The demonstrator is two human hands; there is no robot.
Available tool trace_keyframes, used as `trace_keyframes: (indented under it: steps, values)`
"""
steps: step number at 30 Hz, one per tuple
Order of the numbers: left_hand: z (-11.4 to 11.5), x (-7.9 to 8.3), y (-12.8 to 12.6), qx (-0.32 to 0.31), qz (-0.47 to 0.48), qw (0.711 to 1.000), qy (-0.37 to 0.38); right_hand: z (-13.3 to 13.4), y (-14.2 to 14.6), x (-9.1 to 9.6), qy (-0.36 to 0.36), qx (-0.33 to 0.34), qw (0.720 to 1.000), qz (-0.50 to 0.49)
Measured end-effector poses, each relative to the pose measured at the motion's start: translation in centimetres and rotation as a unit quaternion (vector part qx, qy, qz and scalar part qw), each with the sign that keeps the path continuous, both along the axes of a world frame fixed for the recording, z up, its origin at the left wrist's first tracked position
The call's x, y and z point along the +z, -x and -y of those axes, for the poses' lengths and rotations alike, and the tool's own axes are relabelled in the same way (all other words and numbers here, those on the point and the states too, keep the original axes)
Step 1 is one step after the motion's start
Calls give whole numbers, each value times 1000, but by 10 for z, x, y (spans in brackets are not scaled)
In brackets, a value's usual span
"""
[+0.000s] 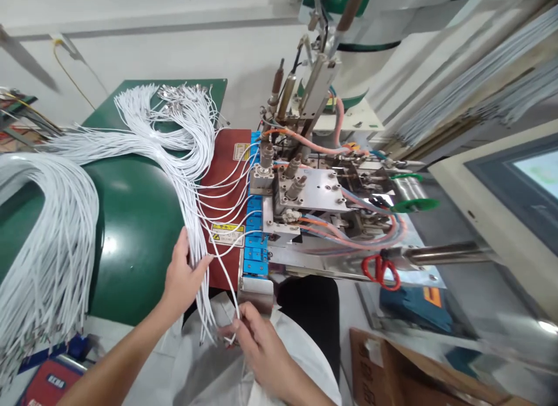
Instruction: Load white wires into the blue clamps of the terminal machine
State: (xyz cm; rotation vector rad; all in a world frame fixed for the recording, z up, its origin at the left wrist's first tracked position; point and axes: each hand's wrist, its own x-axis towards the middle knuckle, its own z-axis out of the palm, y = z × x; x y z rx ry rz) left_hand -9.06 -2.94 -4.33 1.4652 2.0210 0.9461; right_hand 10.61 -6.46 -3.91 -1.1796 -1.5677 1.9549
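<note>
A bundle of thin white wires (185,196) runs across the green table and hangs over its front edge. My left hand (185,272) is closed around this bundle, its thumb on the right side near one wire leading to the machine. Lower down, my right hand (261,339) pinches a white wire close to its end, in front of the bundle's loose tips. Several single wires curve from the bundle into a row of blue clamps (255,252) along the machine's edge. The exact grip of my right fingertips is partly hidden.
The machine (311,188) with air hoses and a solder wire spool (410,193) stands right. Red-handled scissors (381,272) hang by a metal bar. More white wires (52,220) drape over the green table (131,237) at left. A cardboard box (375,365) sits low right.
</note>
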Motion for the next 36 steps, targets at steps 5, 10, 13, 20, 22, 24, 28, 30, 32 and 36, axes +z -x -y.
trace_keyframes:
  steps: [5, 10, 13, 20, 22, 24, 28, 30, 32, 36]
  values:
    - [-6, 10, -19, 78, 214, 973, -42, 6, 22, -9, -18, 25, 1000, 2]
    - [2, 22, -13, 161, 432, 886, -50, 16, 26, -16, 84, 21, 993, -79]
    - [13, 26, -12, 152, 479, 864, -6, 10, 6, -7, 59, 20, 994, -85]
    - [37, 29, -6, 112, 462, 875, 87, -4, -28, 11, -68, 21, 997, 42]
    - [39, 31, -1, 111, 431, 891, 88, -4, -26, 10, -58, 31, 995, 75]
    - [39, 32, 4, 92, 388, 913, 87, -3, -24, 7, -51, 44, 993, 93]
    - [43, 31, 13, 33, 227, 969, 89, -3, -28, 3, -96, 39, 989, 106]
    - [48, 32, 17, -12, 65, 991, 113, -4, -33, 4, -96, 29, 989, 108]
    - [52, 34, 16, -42, -138, 984, 105, -7, -38, 8, -117, 29, 987, 108]
    - [45, 40, -6, -36, -379, 919, -101, -14, -39, 14, -206, 40, 969, 132]
